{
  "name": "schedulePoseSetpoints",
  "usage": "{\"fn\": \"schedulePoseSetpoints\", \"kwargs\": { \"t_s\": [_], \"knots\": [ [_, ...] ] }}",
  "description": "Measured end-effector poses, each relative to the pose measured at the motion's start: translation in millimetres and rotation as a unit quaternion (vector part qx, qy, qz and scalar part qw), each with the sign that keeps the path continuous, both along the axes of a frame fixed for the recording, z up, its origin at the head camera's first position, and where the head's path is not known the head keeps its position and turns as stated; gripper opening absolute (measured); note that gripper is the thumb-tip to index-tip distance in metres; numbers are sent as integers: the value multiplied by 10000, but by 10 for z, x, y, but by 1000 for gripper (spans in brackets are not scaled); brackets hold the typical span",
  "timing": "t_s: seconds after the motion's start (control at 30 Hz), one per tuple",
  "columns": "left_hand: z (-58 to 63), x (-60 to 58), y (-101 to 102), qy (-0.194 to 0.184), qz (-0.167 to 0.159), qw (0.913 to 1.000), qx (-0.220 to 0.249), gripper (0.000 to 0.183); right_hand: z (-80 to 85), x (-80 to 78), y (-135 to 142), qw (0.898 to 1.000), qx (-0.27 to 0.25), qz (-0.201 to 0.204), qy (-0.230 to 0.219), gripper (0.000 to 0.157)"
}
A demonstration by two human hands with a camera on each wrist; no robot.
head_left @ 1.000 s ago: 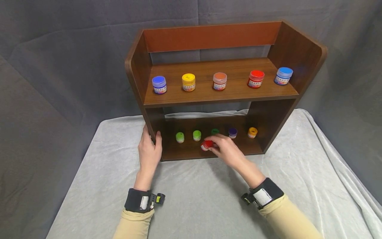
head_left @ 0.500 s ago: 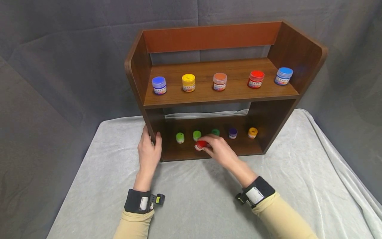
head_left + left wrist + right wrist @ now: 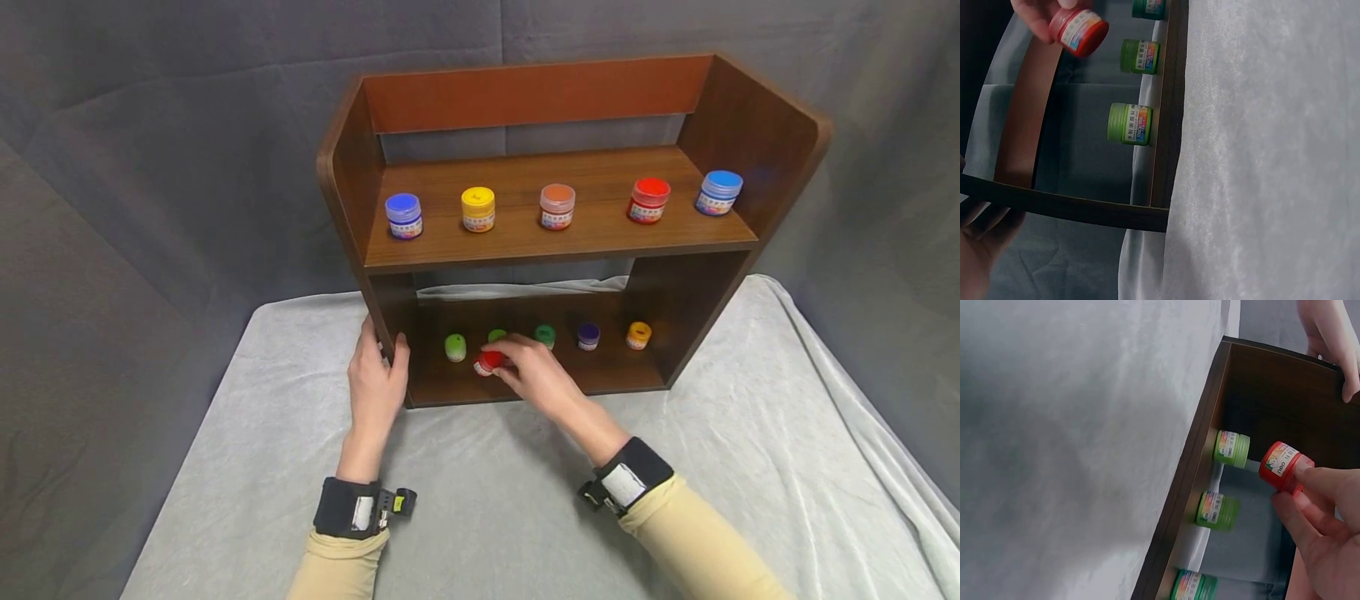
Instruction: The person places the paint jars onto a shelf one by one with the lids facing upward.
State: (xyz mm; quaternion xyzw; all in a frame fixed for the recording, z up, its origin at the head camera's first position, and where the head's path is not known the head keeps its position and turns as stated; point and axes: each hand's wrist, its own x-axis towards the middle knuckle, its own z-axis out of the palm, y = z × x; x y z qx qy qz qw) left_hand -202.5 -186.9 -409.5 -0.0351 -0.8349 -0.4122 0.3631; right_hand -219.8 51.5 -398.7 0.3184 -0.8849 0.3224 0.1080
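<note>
In the head view my right hand (image 3: 536,375) pinches a small red paint jar (image 3: 489,362) by its lid, in front of the lower shelf. The right wrist view shows that red jar (image 3: 1282,465) tilted and held clear of the board between thumb and fingers. My left hand (image 3: 375,379) grips the left side panel of the brown shelf unit (image 3: 558,254), its thumb on the front edge. Closest to the held jar are a light green jar (image 3: 455,347) and another green jar (image 3: 497,335), the latter partly hidden behind my right hand.
Further right on the lower shelf stand a dark green jar (image 3: 545,335), a purple jar (image 3: 588,336) and an orange-yellow jar (image 3: 639,335). Several jars line the upper shelf, among them a yellow one (image 3: 478,209) and a blue one (image 3: 719,193). A pale cloth (image 3: 480,500) covers the table.
My right hand has carried the red jar leftward along the front of the lower shelf, uncovering the dark green jar and partly covering a light green one. My left hand keeps its grip.
</note>
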Motion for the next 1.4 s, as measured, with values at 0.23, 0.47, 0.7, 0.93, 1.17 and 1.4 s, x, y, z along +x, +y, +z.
{"fn": "schedulePoseSetpoints", "kwargs": {
  "t_s": [0.23,0.47,0.7,0.93,1.17,1.4],
  "knots": [
    [-1,11,-1,-19,46,10000,-7,48,29,-51,-151,10000,-31,-29,-33,34],
    [15,1,-7,12,-37,10000,4,50,61,-98,-266,10000,-7,35,33,32],
    [16,-2,-19,-116,-109,9999,28,51,52,-159,-369,9999,23,-33,125,31],
    [25,2,-26,-175,-144,9997,102,51,35,-211,-473,9999,-146,48,62,31],
    [31,-4,-22,-222,-174,9996,96,53,11,-258,-569,9996,-202,52,176,26],
    [20,23,-39,-211,-152,9996,111,51,-15,-279,-692,9995,12,186,247,24]
  ]
}}
